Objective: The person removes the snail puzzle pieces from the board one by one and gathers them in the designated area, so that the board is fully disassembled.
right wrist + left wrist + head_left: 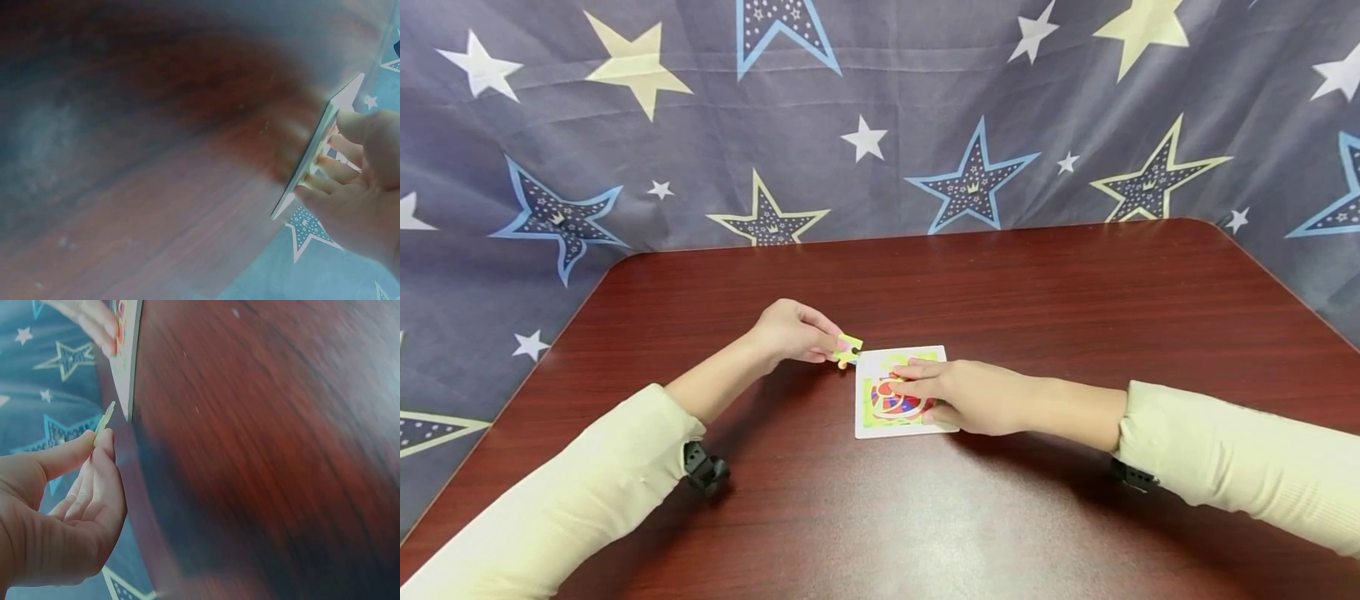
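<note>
Between thumb and fingers, my left hand pinches a small yellow-green jigsaw puzzle piece with a knob on its lower edge. The left wrist view shows the piece nearly edge-on, held near a corner of the puzzle board. That white-framed puzzle board lies flat on the table and bears a colourful red, blue and green picture. My right hand rests on it from the right with fingers extended, covering part of the picture. In the right wrist view, fingertips touch the face of the thin board.
The dark red wooden table reaches back to a grey-blue curtain printed with stars. Black straps with small devices sit at both wrists, beside cream sleeves. Light glares off the table's front part.
</note>
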Available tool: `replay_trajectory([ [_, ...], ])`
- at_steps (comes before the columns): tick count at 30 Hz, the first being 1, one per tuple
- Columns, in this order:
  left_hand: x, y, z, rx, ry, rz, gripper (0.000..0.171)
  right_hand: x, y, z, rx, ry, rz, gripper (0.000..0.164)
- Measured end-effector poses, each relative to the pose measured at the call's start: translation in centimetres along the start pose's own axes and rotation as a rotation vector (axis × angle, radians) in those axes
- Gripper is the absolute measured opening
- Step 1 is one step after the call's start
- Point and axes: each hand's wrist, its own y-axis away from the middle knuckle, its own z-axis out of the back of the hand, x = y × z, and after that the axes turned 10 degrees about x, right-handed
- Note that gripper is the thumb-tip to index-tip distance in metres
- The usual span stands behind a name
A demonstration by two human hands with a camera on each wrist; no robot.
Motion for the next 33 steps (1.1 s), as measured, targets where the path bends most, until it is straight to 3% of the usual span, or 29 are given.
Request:
replay_trajectory([
  [10, 1.6, 0.1, 2.7, -0.026, 0.04, -0.001, 0.036, -0.2, 0.4, 0.2, -0.012, -0.001, 0.002, 0.052],
  [24, 3.8, 0.0, 6.0, -0.115, 0.0, 0.057, 0.038, -0.4, 0.3, 0.1, -0.001, -0.003, 0.002, 0.054],
  [33, 4.4, 0.7, 7.0, -0.182, -0.182, 0.094, 0.032, -0.4, 0.3, 0.1, -0.008, 0.006, 0.009, 0.052],
])
